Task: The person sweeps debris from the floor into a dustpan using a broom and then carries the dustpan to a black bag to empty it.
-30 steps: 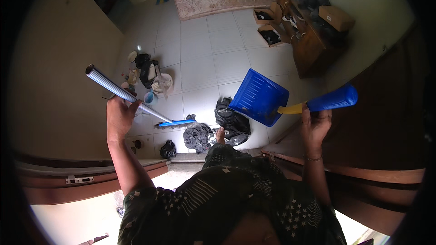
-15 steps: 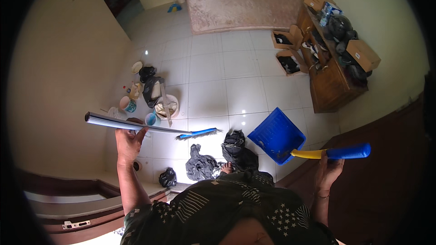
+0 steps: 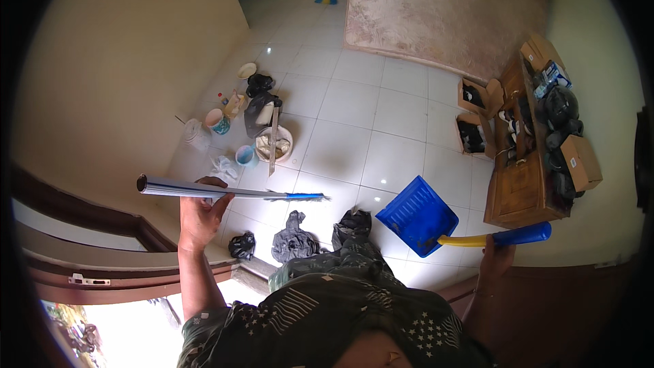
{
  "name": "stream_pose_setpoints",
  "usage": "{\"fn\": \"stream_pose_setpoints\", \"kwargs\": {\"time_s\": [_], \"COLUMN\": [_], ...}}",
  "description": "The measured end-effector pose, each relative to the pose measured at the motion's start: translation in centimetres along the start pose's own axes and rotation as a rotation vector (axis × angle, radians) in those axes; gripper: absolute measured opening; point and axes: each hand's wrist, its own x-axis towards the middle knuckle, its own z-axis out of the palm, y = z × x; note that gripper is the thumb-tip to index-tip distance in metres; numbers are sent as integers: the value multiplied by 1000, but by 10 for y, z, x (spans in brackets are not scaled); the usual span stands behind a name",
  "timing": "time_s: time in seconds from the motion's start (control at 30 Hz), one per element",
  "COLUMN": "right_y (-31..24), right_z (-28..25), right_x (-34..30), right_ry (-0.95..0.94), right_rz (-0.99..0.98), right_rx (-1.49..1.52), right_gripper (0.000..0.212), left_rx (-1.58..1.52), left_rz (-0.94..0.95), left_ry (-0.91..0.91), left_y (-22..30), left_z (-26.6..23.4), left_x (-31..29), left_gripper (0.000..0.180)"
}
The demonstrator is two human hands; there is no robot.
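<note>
Between the hands [image 3: 199, 221] show the broom head [image 3: 304, 196] and blue dustpan scoop [image 3: 417, 218].

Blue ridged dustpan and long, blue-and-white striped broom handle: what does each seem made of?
Blue dustpan: likely moulded plastic, satiny, judging by its raised ribs and soft sheen. Broom handle: smooth, perhaps coated metal, since its round shaft shines; plastic remains possible.

Mattress [image 3: 443, 13] cut off at top, right hand [image 3: 499, 259] partly hidden (behind dustpan handle [image 3: 523, 234]), box label [image 3: 573, 162] illegibly small
</note>
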Motion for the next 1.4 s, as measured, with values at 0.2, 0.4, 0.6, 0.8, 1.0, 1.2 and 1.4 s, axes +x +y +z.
{"fn": "stream_pose_setpoints", "kwargs": {"time_s": [0.2, 0.4, 0.6, 0.8, 1.0, 1.2, 1.4], "right_y": [-28, -51, -48, -65, -83, -104, -69], "right_z": [9, 32, 56, 79, 98, 120, 116], "right_x": [20, 26, 36, 38, 49, 62, 85], "right_ry": [-36, -56, -32, -25, -47, -82, -51], "right_rz": [109, 136, 14, 33, -5, 53, -102], "right_rx": [-85, -169, -271, -301, -214, -204, -285], "right_gripper": [29, 29, 26, 23, 24, 22, 22], "left_rx": [12, 82, 14, -46, -127, -98, -178], "left_rz": [-135, -115, -102, -68, -152, -172, -237], "left_ry": [38, 23, 50, 96, 78, 83, 50], "left_y": [-15, -26, -37, -46, -57, -69, -69], "left_z": [17, 3, -19, -45, -54, -49, -41], "left_x": [-7, -1, -1, -14, -26, -28, -5], "left_gripper": [17, 17, 19, 20, 22, 24, 24]}}
